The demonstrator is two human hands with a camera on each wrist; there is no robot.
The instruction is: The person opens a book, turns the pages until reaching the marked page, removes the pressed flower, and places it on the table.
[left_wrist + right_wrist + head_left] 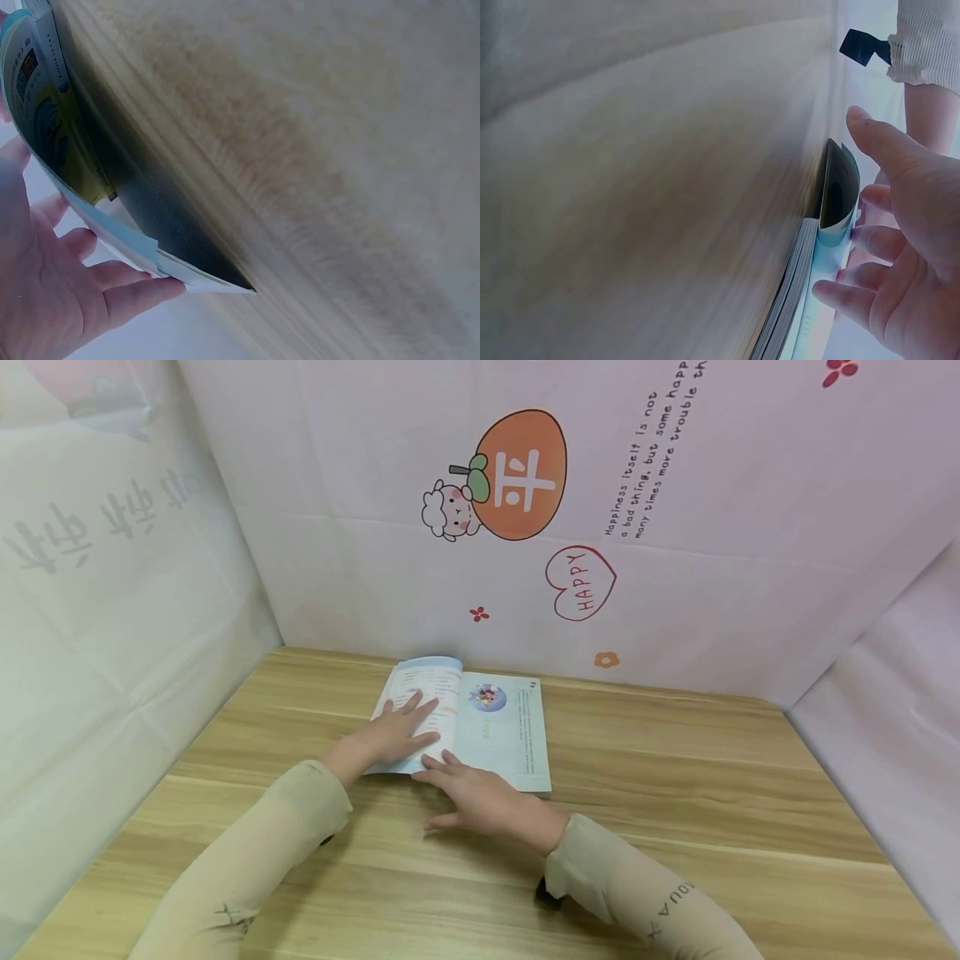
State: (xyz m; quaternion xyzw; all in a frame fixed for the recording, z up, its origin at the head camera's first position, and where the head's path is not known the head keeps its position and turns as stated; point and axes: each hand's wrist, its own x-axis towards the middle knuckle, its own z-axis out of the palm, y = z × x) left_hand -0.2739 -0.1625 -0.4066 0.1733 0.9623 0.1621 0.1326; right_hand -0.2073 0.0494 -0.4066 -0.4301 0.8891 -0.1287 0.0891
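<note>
An open book (501,752) lies on the wooden table near the back wall, its right page showing a round coloured picture and lines of text. My left hand (393,732) rests with spread fingers on the left page (429,683). In the left wrist view, that side of the book bows up off the table as a curved flap (112,229), with the left fingers along it. Over the book's near edge, by the middle fold, is my right hand (480,797), its fingers extended. The right wrist view shows the thick page stack (791,289) below the right fingers.
The wooden table (690,802) stretches to both sides and toward me. A printed cloth wall (360,577) stands close behind the book, with more cloth at left and right. Small black devices (549,893) sit at the wrists.
</note>
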